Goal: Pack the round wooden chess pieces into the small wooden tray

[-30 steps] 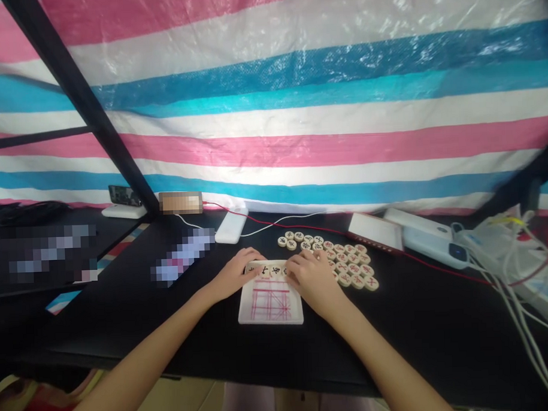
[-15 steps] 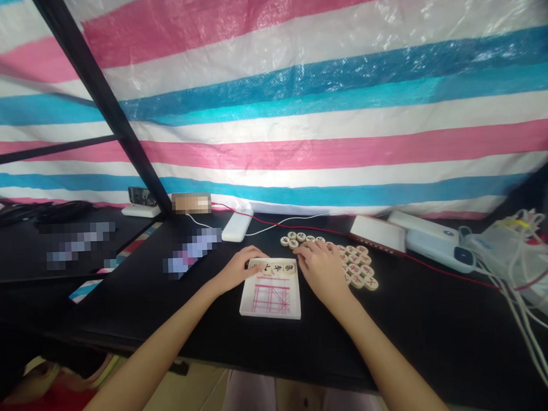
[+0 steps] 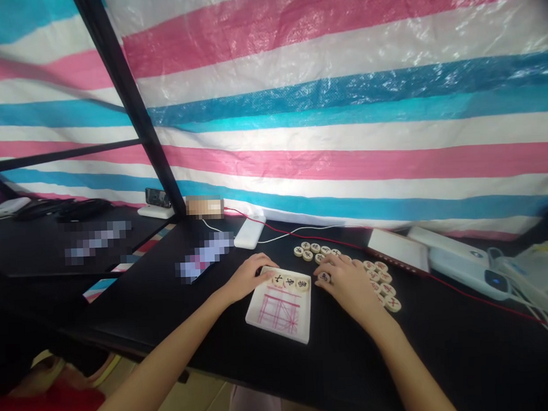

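Note:
A shallow white square tray (image 3: pixel 278 313) with pink grid lines on its floor lies on the black table. A short row of Chinese chess pieces (image 3: pixel 290 282) with black characters sits along its far side. My left hand (image 3: pixel 248 278) grips the tray's far left corner, thumb over the rim. Just right of the tray, my right hand (image 3: pixel 349 287) has thumb and fingers around one dark-lettered chess piece (image 3: pixel 324 278), low over the table. Beyond that hand are loose dark-lettered pieces (image 3: pixel 307 256); red-lettered pieces (image 3: pixel 387 289) lie to its right, partly covered by it.
A white power bank (image 3: pixel 250 231) lies behind the tray, with white and red cables (image 3: pixel 297 233) running past. At the right are a white box (image 3: pixel 398 249) and a pale device (image 3: pixel 450 253). A black frame post (image 3: pixel 131 102) rises at left before a striped sheet (image 3: pixel 343 131).
My right hand has drawn back from the dark-lettered group toward the tray's right side, a chess piece now showing in its fingers. The left hand stays at the tray's corner. The view has shifted.

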### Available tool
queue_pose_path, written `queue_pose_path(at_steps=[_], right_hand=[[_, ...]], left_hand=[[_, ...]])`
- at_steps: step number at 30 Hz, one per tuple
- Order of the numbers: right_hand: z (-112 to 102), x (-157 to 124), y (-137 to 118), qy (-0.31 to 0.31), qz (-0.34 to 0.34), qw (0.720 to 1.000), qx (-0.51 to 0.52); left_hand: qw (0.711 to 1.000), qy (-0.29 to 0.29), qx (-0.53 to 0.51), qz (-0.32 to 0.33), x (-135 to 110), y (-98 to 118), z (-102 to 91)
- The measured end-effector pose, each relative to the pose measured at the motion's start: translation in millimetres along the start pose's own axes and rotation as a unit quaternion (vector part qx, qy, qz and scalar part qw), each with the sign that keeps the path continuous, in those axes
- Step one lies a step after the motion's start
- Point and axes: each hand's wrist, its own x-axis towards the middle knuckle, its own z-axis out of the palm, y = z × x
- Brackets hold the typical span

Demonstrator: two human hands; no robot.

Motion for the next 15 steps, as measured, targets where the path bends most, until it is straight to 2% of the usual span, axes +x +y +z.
queue_pose_path(at_steps=[2,4,10,15], right_hand=[[0.5,-2.3,6.7,-0.035,-0.016,0.999,0.028],[2.6,-3.6,10.5,-0.046,-0.028,0.998,0.039],[7.3,-0.4,7.5,0.009,-0.027,1.000,-0.005],[13.0,2.5,16.4,-0.006,-0.032,0.998,0.053]], left_hand=[[1.000,0.020,0.020,-0.008,-0.2,0.3,-1.4],[0.999,0.033,0.039,-0.014,-0.1,0.1,-2.7],[0.997,0.029,0.055,-0.053,1.1,-6.8,-5.2],[0.995,0.004,0.037,-0.094,1.1,-8.4,-5.7]])
